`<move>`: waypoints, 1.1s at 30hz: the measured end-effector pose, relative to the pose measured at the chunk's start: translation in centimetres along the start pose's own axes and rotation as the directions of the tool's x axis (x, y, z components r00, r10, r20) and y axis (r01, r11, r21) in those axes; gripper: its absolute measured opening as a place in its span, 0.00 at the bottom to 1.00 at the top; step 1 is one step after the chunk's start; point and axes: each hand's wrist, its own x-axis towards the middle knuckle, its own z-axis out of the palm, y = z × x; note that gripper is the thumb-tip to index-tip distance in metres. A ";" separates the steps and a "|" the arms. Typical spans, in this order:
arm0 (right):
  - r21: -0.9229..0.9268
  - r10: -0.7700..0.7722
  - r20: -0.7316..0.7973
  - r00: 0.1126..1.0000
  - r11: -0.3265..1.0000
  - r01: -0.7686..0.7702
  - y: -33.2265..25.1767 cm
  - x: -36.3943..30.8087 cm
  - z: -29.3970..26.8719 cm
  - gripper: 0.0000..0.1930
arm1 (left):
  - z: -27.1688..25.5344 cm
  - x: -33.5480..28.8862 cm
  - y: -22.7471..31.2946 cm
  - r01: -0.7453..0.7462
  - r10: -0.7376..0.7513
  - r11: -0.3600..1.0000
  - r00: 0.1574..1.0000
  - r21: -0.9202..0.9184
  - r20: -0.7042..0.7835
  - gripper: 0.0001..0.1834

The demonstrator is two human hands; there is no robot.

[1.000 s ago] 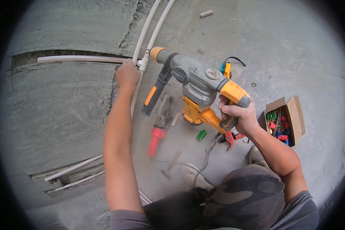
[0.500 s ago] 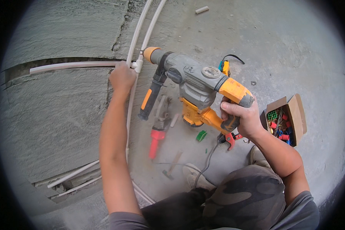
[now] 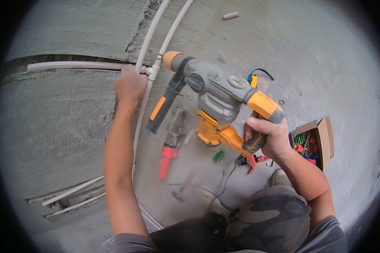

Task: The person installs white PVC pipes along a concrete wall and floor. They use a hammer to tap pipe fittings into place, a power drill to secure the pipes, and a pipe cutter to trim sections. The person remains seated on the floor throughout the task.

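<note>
Your right hand (image 3: 269, 137) is clenched around the rear grip of the grey-and-orange rotary hammer (image 3: 217, 95), its nose just beside the white pipe tee (image 3: 153, 71). Your left hand (image 3: 131, 85) grasps the white pipe (image 3: 78, 65) left of that tee.

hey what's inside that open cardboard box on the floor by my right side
The cardboard box holds small red, green and blue pieces, probably wall plugs. Its deeper contents are hidden by the near wall.
</note>
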 end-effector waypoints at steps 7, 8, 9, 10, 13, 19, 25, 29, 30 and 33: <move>-0.023 -0.002 -0.012 1.000 1.000 0.002 -0.4 0.4 0.0 0.16 | 0.2 0.2 -1.1 -0.026 0.026 0.999 1.000 -0.026 0.012 0.15; -0.016 0.006 -0.026 1.000 1.000 -0.007 -0.5 0.5 0.0 0.15 | 0.2 0.1 -1.1 -0.027 0.028 0.999 0.999 -0.029 0.023 0.15; -0.015 0.009 -0.035 0.999 1.000 -0.009 -0.4 0.7 -0.2 0.14 | 0.3 0.2 -0.9 -0.024 0.025 0.999 0.999 -0.035 0.027 0.15; -0.014 0.012 -0.044 0.999 1.000 -0.013 -0.4 0.9 -0.4 0.14 | 0.3 0.2 -0.8 -0.020 0.022 0.999 0.999 -0.042 0.031 0.15; -0.008 -0.001 0.004 1.000 1.000 0.001 0.5 1.5 -0.9 0.11 | 0.1 0.6 -1.0 -0.061 0.062 0.997 0.998 -0.053 0.021 0.15; 0.038 0.015 -0.013 1.000 0.999 -0.015 2.0 1.5 -1.3 0.09 | -1.1 0.9 -0.8 -0.080 0.086 0.995 0.992 -0.068 0.093 0.14; 0.070 0.085 -0.115 0.990 0.995 -0.078 1.2 1.7 -0.2 0.10 | -0.2 0.3 -0.7 -0.051 0.054 0.997 0.998 -0.052 0.043 0.14; 0.052 0.048 -0.089 0.995 0.998 -0.043 1.3 1.6 -0.9 0.08 | -0.5 0.0 -0.3 -0.036 0.039 0.998 0.998 -0.057 0.052 0.13; 0.042 0.049 -0.096 0.994 0.998 -0.045 1.3 1.5 -0.6 0.08 | -0.4 0.0 -0.4 -0.038 0.041 0.997 0.998 -0.062 0.055 0.13; 0.032 0.059 -0.105 0.993 0.998 -0.056 1.0 0.9 0.5 0.08 | -0.3 -0.2 -0.3 -0.048 0.051 0.995 0.998 -0.082 0.032 0.12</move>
